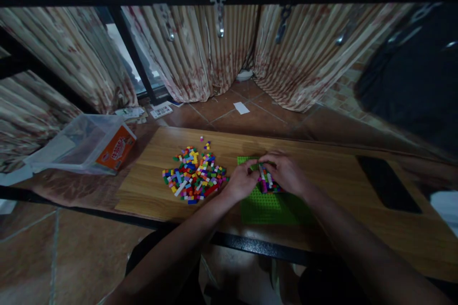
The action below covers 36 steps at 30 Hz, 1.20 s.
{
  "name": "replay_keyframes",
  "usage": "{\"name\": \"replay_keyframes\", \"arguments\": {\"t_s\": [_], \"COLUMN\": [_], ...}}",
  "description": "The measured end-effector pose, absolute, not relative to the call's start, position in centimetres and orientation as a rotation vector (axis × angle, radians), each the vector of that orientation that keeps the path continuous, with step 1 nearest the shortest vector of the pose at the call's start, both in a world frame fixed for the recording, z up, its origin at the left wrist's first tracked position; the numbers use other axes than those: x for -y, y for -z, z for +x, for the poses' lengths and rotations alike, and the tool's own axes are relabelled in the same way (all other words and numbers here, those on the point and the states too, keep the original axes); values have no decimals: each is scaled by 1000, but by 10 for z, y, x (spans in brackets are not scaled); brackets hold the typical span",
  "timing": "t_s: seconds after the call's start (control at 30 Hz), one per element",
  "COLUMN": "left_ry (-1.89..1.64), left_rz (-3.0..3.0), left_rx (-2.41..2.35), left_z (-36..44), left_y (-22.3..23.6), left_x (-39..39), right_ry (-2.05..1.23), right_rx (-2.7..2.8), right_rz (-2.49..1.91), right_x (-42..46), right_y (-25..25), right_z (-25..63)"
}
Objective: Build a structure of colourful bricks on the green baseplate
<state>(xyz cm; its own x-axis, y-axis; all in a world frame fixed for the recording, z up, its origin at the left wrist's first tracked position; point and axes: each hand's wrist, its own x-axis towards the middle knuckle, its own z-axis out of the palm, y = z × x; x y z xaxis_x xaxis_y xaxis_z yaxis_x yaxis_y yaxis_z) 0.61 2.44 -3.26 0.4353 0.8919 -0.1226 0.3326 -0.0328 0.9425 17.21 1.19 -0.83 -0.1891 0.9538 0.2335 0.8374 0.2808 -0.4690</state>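
Observation:
A green studded baseplate lies on the wooden board. On it sits a small build of toy bricks in pink, white and darker colours, partly covered by my fingers. My left hand grips the build's left side, thumb and fingers bent in. From the right and far side, my right hand curls its fingers over the same build. The fingertips of both hands meet near its far end; any single brick between them is too small to make out. Left of the plate spreads a pile of loose multicoloured toy bricks.
A black flat slab lies at the right of the wooden board. Beyond the left end stands a clear plastic bin with an orange label. A black bar with metal hooks crosses above, before striped curtains.

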Motion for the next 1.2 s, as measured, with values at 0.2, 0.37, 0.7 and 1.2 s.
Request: {"name": "replay_keyframes", "arguments": {"t_s": [0.2, 0.37, 0.7, 1.2], "left_ry": [-571, -575, -504, -421], "left_rz": [1710, 1813, 1893, 1986], "left_rx": [-1097, -1115, -1171, -1182], "left_z": [7, 6, 7, 8], "left_y": [29, 23, 20, 20], "left_x": [-19, -13, -10, -9], "right_ry": [-494, -551, -642, -751], "right_rx": [1859, 1759, 1599, 1456], "right_rz": [-1753, -1752, -1799, -1776], "right_x": [-9, -6, -9, -11], "right_y": [11, 12, 25, 29], "right_z": [166, 167, 177, 175]}}
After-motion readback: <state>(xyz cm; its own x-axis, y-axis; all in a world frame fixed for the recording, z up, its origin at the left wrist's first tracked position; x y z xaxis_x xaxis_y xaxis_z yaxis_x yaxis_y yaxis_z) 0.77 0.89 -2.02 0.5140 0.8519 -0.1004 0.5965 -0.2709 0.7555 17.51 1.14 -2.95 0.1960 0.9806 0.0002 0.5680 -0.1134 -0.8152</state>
